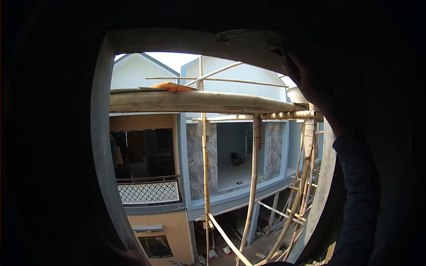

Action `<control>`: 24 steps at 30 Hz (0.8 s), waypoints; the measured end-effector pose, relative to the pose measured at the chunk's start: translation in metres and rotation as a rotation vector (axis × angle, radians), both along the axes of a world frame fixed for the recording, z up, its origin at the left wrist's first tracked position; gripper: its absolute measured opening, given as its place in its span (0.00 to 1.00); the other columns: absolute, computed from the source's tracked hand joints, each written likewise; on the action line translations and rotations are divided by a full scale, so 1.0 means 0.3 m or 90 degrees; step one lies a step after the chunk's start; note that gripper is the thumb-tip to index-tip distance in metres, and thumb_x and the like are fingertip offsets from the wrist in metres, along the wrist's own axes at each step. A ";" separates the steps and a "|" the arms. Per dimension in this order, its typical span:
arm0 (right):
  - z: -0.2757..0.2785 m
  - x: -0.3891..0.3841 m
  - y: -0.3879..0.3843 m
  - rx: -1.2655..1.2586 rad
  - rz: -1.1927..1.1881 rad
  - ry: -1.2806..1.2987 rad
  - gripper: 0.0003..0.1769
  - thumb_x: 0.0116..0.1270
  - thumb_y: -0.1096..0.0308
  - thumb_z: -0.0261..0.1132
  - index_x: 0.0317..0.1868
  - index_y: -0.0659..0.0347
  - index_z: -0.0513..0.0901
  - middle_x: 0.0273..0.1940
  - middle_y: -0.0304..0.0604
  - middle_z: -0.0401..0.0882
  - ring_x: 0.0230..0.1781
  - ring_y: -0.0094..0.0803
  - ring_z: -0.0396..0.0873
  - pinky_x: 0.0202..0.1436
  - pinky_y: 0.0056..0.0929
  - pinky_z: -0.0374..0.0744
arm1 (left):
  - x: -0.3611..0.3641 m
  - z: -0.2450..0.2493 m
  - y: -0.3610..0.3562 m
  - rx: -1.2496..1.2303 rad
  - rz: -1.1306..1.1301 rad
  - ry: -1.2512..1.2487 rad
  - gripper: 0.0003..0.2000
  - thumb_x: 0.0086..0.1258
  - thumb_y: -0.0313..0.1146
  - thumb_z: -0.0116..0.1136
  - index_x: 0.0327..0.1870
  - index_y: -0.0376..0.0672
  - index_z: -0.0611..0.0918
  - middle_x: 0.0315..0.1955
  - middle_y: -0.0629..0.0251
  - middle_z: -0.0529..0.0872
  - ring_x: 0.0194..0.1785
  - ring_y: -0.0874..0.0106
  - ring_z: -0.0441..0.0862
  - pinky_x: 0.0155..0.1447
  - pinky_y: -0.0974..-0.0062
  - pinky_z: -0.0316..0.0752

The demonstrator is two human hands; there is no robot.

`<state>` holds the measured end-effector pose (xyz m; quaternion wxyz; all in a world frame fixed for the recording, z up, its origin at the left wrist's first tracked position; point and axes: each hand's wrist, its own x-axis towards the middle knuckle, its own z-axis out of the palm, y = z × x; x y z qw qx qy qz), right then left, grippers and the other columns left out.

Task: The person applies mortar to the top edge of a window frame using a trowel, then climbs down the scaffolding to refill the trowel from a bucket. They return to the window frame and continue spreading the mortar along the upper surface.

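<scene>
We look out through a dark frame (101, 115), and our right hand (302, 73) is up high at its top right corner. The flat shape (250, 39) lies just left of that hand and a bit higher, on or against the under part of the frame's top. Its long way runs left to right along that top, so its right end is the end near our right hand. That hand is much nearer to it than the left hand (128, 254), which seems to be low down by the frame's left side. The right arm, in a dark sleeve (361, 190), comes up from the low right. The poles (199, 101) are outside, past the frame, with the houses (146, 82) far behind them. The dark hides a lot. We can't tell if the flat shape is a tool or a patch on the wall, or if the right hand has hold of it. We can't see how far open the right hand is. The left hand is very dim and cut off low down, so we can't tell how open it is or if it holds a thing.
</scene>
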<state>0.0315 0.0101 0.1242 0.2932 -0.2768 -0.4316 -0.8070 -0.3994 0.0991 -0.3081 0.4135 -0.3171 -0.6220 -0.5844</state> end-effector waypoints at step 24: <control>0.160 -0.182 -0.082 -0.241 0.222 0.070 0.13 0.72 0.60 0.52 0.45 0.61 0.74 0.41 0.47 0.74 0.43 0.38 0.75 0.53 0.38 0.74 | 0.012 0.029 -0.031 -0.018 -0.008 -0.024 0.46 0.53 0.51 0.73 0.69 0.34 0.65 0.59 0.38 0.73 0.58 0.39 0.71 0.64 0.42 0.62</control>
